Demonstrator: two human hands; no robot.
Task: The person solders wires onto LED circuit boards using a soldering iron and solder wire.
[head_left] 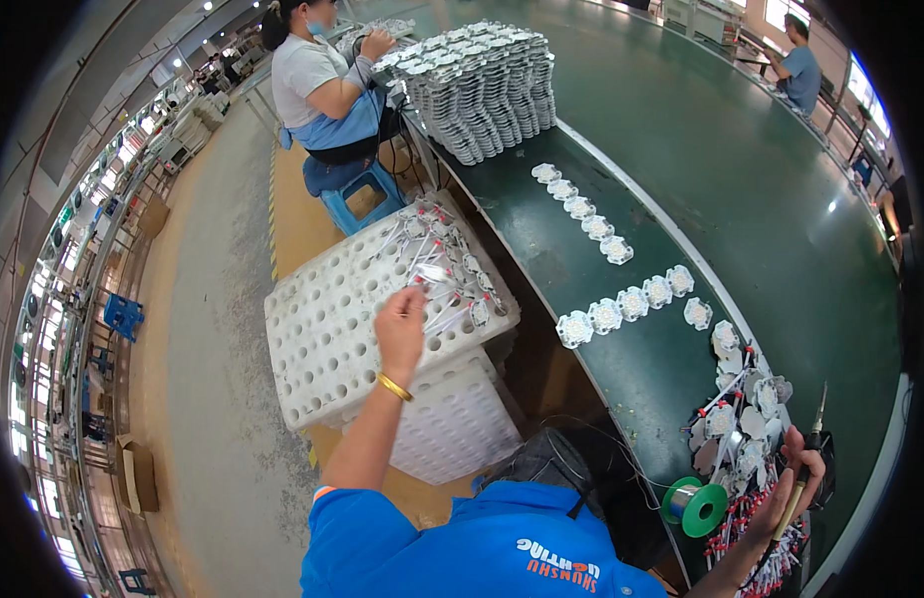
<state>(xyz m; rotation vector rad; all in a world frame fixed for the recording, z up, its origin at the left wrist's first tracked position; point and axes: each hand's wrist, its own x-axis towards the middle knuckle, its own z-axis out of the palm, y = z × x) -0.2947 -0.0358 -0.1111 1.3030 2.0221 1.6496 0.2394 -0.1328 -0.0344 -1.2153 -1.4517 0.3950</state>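
Observation:
My left hand [400, 321], with a gold bangle on its wrist, reaches over a white foam tray [327, 344] full of round holes. Its fingertips are pinched on a white lead wire with a red end, beside a blurred pale piece [434, 272]. Several small round boards with such wires [479, 313] lie along the tray's right side. At the lower right, my right hand [798, 483] is closed round a soldering iron [816, 424], its thin tip pointing up and away. Next to that hand lies a heap of wired round boards [746, 424] with red-ended leads.
A row of white round boards [631, 303] crosses the green bench [621, 369]; another line runs farther off. Tall stacks of boards [482, 95] stand beyond. A green solder spool [695, 506] sits near my body. One person [317, 90] sits by a blue stool [364, 204].

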